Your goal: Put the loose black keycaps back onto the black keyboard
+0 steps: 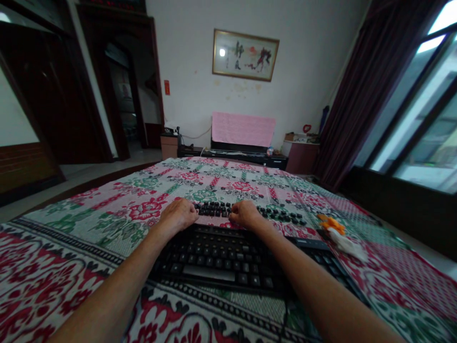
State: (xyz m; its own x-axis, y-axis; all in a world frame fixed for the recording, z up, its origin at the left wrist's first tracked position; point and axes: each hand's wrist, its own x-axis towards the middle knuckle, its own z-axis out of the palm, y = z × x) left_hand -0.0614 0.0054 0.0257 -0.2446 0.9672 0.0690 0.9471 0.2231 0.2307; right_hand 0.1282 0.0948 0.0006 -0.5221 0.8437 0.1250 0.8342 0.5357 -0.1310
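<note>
A home is indicated by a flowered cover (143, 212), a framed picture (245, 55) hung on a white wall (182, 52), pink cloth (243, 128) draped above a low cabinet (276, 162), and dark curtains (371, 85).

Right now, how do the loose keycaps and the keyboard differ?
The loose keycaps are separate small pieces; the keyboard is one long body with keys set in its lower rows. The loose keycaps lie farther from the wearer; the keyboard lies nearer, partly hidden by the right forearm. Both are dark and rest on the patterned cloth.
</note>
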